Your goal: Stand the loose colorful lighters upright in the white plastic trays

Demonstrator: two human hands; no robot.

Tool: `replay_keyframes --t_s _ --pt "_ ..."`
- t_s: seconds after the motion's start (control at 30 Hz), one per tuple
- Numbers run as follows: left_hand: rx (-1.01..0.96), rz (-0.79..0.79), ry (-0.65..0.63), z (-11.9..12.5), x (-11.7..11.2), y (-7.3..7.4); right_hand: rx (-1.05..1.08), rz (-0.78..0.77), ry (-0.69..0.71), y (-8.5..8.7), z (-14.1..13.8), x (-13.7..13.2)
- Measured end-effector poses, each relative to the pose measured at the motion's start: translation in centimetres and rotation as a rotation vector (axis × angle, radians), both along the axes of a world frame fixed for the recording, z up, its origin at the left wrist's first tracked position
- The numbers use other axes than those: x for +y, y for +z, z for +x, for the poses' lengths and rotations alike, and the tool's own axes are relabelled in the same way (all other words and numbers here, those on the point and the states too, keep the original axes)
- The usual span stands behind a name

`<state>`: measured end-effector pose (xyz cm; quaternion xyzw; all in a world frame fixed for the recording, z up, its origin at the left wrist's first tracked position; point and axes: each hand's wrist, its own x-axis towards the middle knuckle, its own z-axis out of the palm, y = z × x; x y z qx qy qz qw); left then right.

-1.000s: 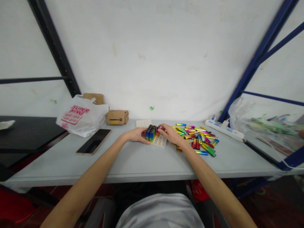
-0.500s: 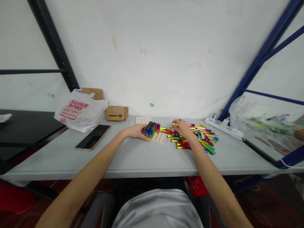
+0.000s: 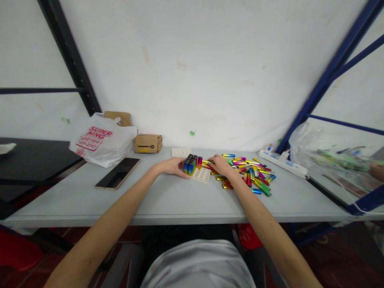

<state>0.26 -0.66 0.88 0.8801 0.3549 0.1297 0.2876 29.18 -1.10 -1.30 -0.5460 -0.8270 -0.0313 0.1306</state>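
A white tray (image 3: 203, 175) with round sockets lies on the grey table (image 3: 168, 200). Several shiny rainbow-coloured lighters (image 3: 191, 164) stand upright in its left part. My left hand (image 3: 173, 165) rests against the tray's left side, fingers curled round it. My right hand (image 3: 220, 165) is just right of the tray, fingers pinched on a yellow lighter (image 3: 206, 162) lying level. A loose heap of coloured lighters (image 3: 250, 173) lies to the right of that hand.
A dark phone (image 3: 118, 172), a white plastic bag (image 3: 100, 140) and a small cardboard box (image 3: 148, 143) sit at the left. A second white tray (image 3: 181, 151) lies behind. A white power strip (image 3: 283, 161) and a clear bag (image 3: 330, 154) are at the right. Blue shelf posts (image 3: 327, 76) flank the table.
My right hand went out to the heap of lighters and has come back toward the tray with a yellow one in its fingers. My left hand stayed on the tray.
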Motion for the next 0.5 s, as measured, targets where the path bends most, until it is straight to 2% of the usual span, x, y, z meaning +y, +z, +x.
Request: replay_keyframes --t_s 0.13,0.27,0.4,0.5 --pt "0.011 0.012 0.005 0.0 0.1 -0.1 0.028 0.0 -0.016 -0.1 0.0 -0.2" --pt "0.025 0.029 0.013 0.0 0.0 0.0 0.148 0.118 -0.073 0.0 -0.5 -0.7" --pt "0.023 0.032 0.008 0.1 -0.2 0.2 0.455 0.216 -0.045 0.5 -1.1 -1.0" --pt "0.001 0.012 -0.016 0.1 -0.4 0.4 0.836 0.162 0.037 0.9 -1.7 -1.3"
